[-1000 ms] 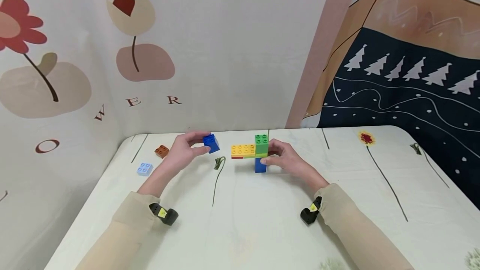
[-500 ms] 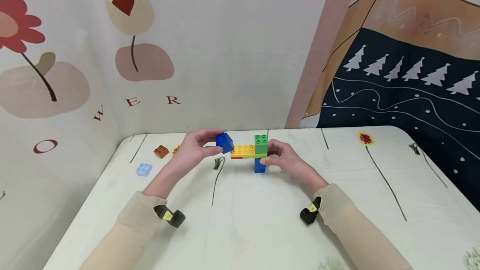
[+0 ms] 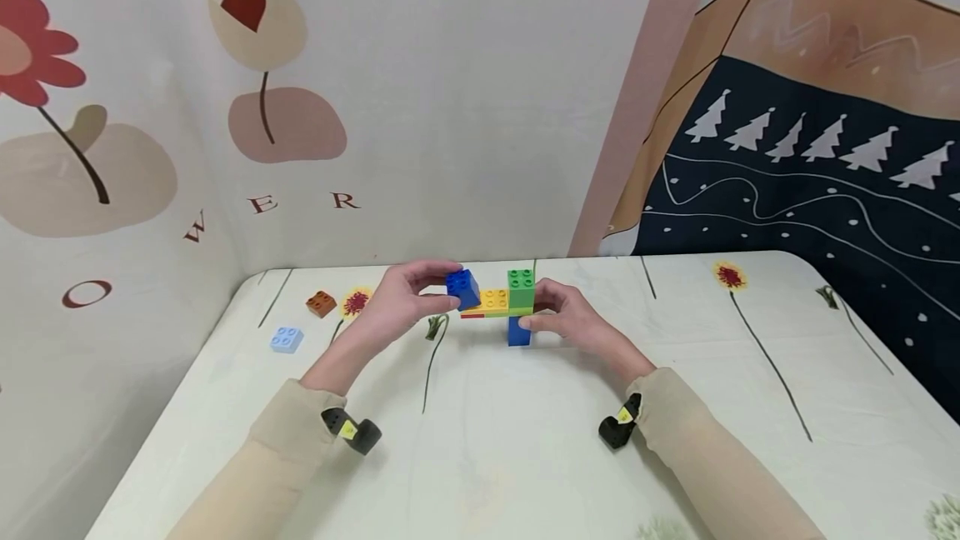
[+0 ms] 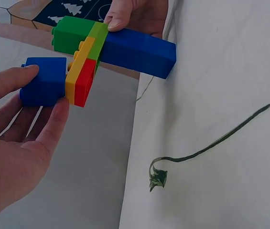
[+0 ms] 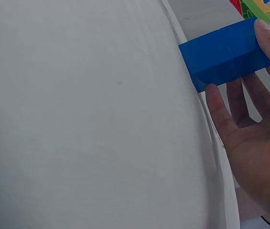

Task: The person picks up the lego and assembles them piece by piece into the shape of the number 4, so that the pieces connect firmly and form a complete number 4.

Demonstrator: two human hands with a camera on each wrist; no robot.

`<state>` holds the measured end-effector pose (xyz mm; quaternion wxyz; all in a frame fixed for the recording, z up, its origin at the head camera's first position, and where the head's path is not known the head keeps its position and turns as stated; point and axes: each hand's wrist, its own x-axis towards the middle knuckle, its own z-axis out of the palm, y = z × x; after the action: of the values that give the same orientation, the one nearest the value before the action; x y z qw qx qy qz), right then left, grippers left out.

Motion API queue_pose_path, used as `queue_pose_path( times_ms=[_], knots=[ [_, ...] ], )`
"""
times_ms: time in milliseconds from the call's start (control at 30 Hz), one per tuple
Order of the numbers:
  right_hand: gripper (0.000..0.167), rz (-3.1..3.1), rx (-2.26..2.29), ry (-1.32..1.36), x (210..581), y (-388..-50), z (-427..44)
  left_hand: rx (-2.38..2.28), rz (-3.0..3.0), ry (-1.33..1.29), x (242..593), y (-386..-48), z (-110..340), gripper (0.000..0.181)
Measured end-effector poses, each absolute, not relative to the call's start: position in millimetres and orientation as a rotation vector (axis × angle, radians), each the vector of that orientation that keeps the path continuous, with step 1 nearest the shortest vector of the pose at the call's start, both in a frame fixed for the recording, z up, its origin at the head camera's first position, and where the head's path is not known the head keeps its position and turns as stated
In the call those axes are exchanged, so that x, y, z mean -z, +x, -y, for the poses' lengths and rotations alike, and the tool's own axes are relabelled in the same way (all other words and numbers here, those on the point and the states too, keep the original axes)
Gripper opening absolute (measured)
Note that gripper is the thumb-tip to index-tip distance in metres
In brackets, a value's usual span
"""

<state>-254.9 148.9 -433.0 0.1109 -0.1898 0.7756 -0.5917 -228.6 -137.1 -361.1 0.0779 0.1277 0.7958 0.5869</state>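
Left hand [image 3: 401,303]: pinches the blue brick [image 3: 462,289], tilted, above the yellow brick [image 3: 495,300]; contact's hard to tell!
Right hand [image 3: 572,317]: grips the blue column [image 3: 519,332], green brick [image 3: 521,290] higher up.
Tabletop [image 3: 487,440], left: brown brick [image 3: 321,303], pale-blue brick [image 3: 287,340] lie loose.

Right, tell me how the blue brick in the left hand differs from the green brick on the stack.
Colour: the blue brick is deep blue, the green brick mid green.
Pose: in the head view the blue brick tilts, while the green brick stands upright.
Support: the left hand pinches the blue brick, whereas the green brick sits on the light-green piece.
Both are studded toy bricks.
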Motion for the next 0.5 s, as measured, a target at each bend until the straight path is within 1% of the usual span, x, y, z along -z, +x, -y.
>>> queue_pose_path(
  times_ms=[500],
  knots=[
    [0.034, -2.261, 1.738, -0.551, 433.8, -256.3, -149.3, -1.751, -2.400, 0.408, 364.6, -227.8, 129.6, 0.044]
  ],
)
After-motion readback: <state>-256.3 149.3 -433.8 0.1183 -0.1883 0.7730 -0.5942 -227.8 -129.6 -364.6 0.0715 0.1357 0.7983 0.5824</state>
